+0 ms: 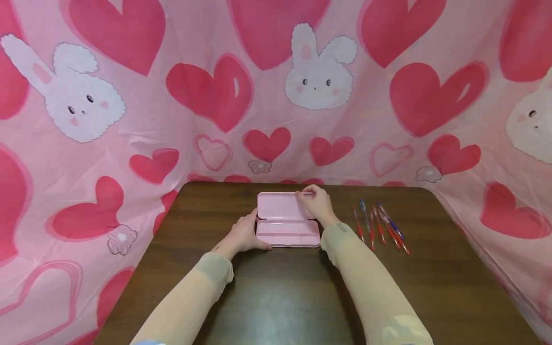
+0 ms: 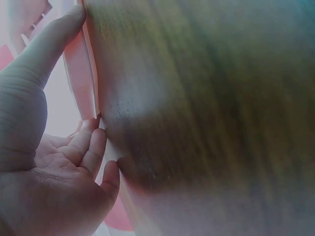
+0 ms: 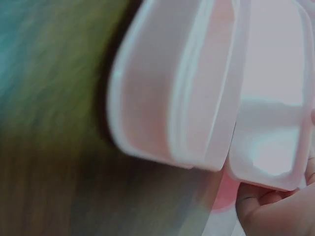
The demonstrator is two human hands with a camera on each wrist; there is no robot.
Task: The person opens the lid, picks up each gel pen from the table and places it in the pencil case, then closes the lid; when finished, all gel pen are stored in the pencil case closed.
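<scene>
A pink pencil case (image 1: pixel 287 229) lies with its lid (image 1: pixel 278 206) raised on the brown table, its divided tray facing me and holding nothing. My left hand (image 1: pixel 243 235) grips the left end of the case. In the left wrist view, the thumb reaches along the front side of the case (image 2: pixel 81 73) and the other fingers stand at its end. At the lid's upper right corner, my right hand (image 1: pixel 319 203) pinches the edge. From the right wrist, fingers of that hand (image 3: pixel 280 211) show behind the short end of the lid (image 3: pixel 270 59).
Several pens lie loosely grouped right of the case: red pens (image 1: pixel 379 229), a light blue one (image 1: pixel 365 215) and a dark blue one (image 1: pixel 391 223). A pink cloth (image 1: pixel 267 115) with hearts and rabbits hangs behind the table (image 1: pixel 276 297) and at both sides.
</scene>
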